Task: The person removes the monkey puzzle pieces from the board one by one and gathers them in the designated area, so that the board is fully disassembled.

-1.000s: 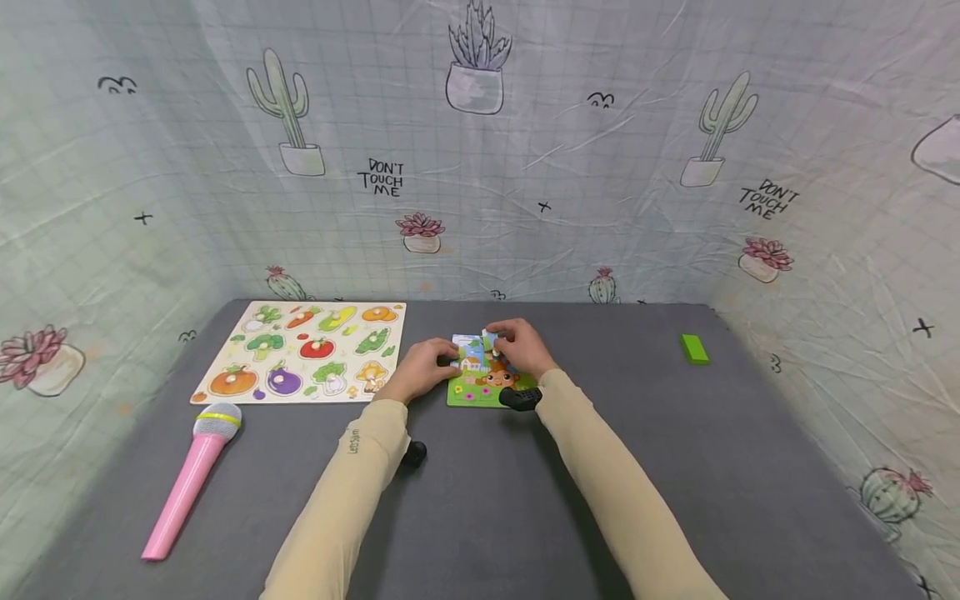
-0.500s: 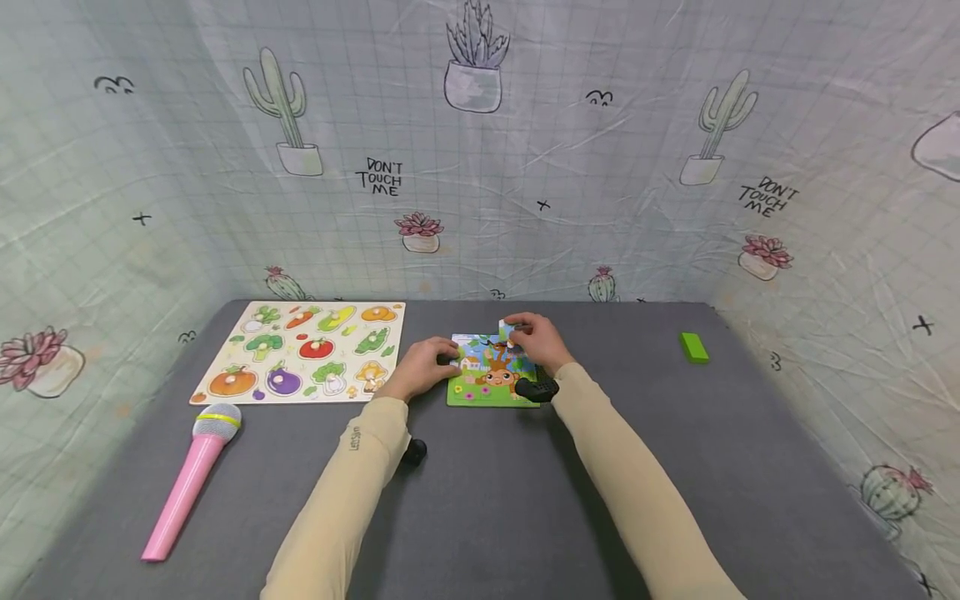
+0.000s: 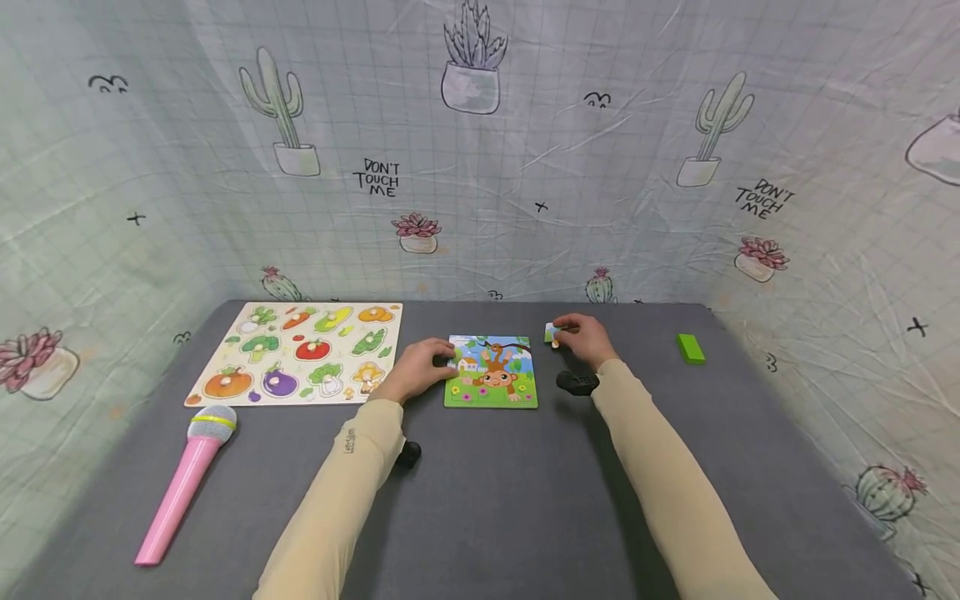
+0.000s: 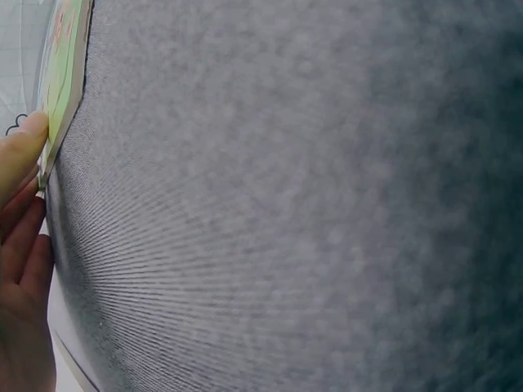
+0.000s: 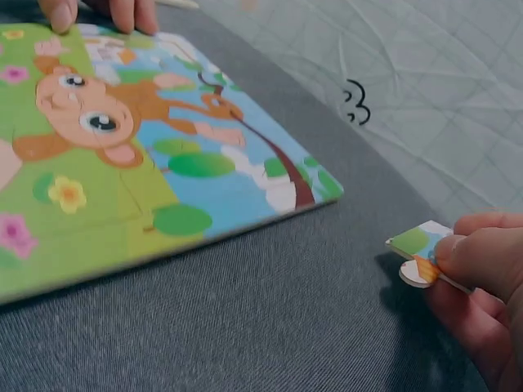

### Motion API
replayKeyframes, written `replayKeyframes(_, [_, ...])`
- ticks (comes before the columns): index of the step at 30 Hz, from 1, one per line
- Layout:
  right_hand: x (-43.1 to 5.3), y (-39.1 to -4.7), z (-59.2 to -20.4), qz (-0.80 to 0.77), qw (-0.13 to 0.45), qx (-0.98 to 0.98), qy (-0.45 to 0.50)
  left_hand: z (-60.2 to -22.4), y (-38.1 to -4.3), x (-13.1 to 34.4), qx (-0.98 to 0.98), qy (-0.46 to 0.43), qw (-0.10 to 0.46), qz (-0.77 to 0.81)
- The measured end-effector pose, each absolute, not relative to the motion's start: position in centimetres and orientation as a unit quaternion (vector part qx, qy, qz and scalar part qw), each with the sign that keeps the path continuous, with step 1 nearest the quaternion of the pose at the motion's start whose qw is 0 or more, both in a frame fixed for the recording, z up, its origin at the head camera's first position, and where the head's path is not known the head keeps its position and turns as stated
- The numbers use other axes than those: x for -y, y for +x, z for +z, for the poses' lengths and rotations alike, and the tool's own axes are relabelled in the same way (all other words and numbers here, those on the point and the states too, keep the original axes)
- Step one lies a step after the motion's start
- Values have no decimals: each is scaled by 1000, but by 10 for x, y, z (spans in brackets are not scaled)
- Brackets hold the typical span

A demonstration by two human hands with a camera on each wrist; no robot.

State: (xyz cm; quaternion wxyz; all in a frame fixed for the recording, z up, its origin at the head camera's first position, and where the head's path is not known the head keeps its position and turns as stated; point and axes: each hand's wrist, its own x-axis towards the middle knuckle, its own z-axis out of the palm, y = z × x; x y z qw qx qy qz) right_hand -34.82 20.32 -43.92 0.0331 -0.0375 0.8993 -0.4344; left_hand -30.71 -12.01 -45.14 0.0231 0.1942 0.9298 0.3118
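A square jigsaw puzzle point(image 3: 495, 396) with a monkey picture lies flat at the middle of the table. My left hand point(image 3: 422, 367) rests at its left edge, thumb and fingers spread apart along that side. In the left wrist view the puzzle point(image 4: 67, 73) shows at the upper left with the thumb touching it. My right hand point(image 3: 588, 340) pinches a small puzzle piece point(image 3: 552, 335) between thumb and fingers, right of the puzzle and apart from it. Close up in the right wrist view, the piece point(image 5: 414, 242) shows green, blue and orange, with a rounded tab.
A vegetable peg board point(image 3: 288, 394) lies at the back left. In front of it is a pink toy microphone point(image 3: 183, 492). A green block point(image 3: 691, 349) sits at the back right. A printed cloth point(image 3: 480, 167) hangs behind and at both sides of the grey table.
My right hand has moved right, away from over the puzzle, carrying the piece with it, which uncovers the puzzle's right side. The left hand stays at the left edge.
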Motion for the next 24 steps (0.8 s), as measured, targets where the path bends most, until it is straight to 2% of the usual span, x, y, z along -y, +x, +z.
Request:
replayKeyframes(13, [-207, -350, -452, -353, -5, -932, -78, -453, -304, 121, -925, 208, 4, 317])
replayKeyframes(24, [-218, -348, -448, -338, 35, -935, -105, -451, -307, 121, -931, 203, 18, 304])
